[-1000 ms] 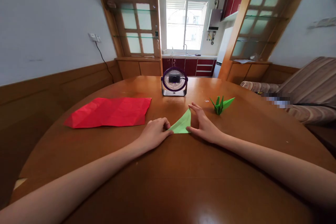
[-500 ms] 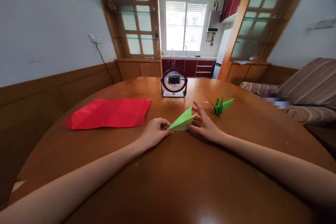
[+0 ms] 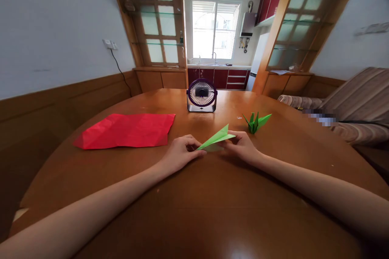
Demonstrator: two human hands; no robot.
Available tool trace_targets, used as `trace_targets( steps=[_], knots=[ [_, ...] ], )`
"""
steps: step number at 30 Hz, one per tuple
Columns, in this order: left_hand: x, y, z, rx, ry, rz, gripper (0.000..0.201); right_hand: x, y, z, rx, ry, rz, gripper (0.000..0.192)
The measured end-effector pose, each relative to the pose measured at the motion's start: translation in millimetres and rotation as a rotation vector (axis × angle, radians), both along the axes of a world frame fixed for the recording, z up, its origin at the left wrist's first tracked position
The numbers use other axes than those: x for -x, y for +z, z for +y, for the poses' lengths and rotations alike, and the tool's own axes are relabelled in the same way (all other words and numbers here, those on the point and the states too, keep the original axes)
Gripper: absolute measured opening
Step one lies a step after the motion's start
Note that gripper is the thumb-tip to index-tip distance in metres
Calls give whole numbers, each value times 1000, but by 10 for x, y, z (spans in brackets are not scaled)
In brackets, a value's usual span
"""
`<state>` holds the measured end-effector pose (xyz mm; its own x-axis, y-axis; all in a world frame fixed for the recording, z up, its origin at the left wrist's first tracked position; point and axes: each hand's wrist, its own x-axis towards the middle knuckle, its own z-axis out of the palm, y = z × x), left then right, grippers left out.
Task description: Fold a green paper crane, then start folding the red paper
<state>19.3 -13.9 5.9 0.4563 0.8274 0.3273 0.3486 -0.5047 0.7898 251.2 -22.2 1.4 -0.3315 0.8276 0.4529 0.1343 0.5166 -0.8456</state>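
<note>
Paper (image 3: 214, 138), light-green folded sheet, on glossy brown wooden surface (image 3: 194, 214), flap raised. Left hand (image 3: 184, 148) grip pinches pointed corner; right hand (image 3: 243, 146) grip behind flap, can't tell if closed. Best: anchor corner, align edges.

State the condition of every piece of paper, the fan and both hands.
Light green paper: folded, flaps apart at the right
Red paper: lying flat, creased
Paper crane: folded, standing
Fan: upright; cannot tell if running
Left hand: pinching the light green paper's left tip
Right hand: at its right end, fingers partly hidden
</note>
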Motion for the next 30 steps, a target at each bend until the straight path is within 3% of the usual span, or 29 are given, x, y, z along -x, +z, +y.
trace_targets(
  steps=[7,13,17,21,24,30],
  knots=[
    [-17,-44,36,0,-11,-25,15,74,48,-43,148,38,119,25],
    [-48,-4,-2,63,-21,-61,13,73,82,-43,181,-57,171,24],
    [-54,33,-36,214,6,-236,15,61,34,-3,225,-93,244,22],
    [-64,36,-34,477,10,-571,26,71,17,-6,258,-114,256,23],
    [-111,22,-51,563,35,-744,34,99,29,-41,256,-98,200,24],
    [-220,1,-124,503,123,-633,41,129,27,-84,182,-100,80,25]
  ],
)
